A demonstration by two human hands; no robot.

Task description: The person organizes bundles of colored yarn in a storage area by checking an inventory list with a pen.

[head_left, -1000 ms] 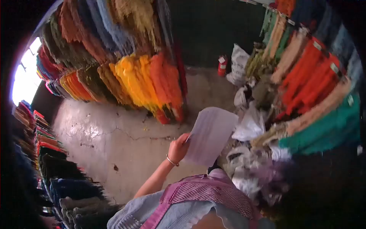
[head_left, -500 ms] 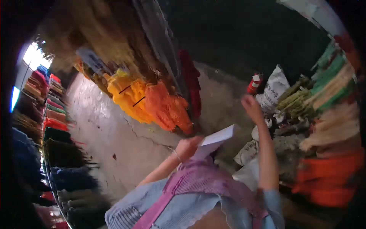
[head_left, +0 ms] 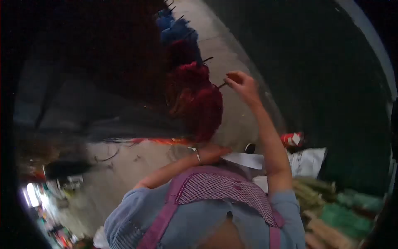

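The right hand (head_left: 242,85) is reaching up with its fingers pinched together at the end of a thin dark rod (head_left: 221,86) that is carrying hanks of dark red yarn (head_left: 199,103); whether it is actually gripping the rod cannot be told. The left hand (head_left: 211,152) is closing on 1 sheet of paper (head_left: 244,159) at chest height, held by its edge. The yarn is probably soft, light and floppy, so it is best taken near the rod; the paper is thin and creases easily.

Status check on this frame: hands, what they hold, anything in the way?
Left hand grips the paper sheet at chest level. Right hand raised, fingers pinched at the red yarn hanks on their peg. Nothing between hand and yarn.
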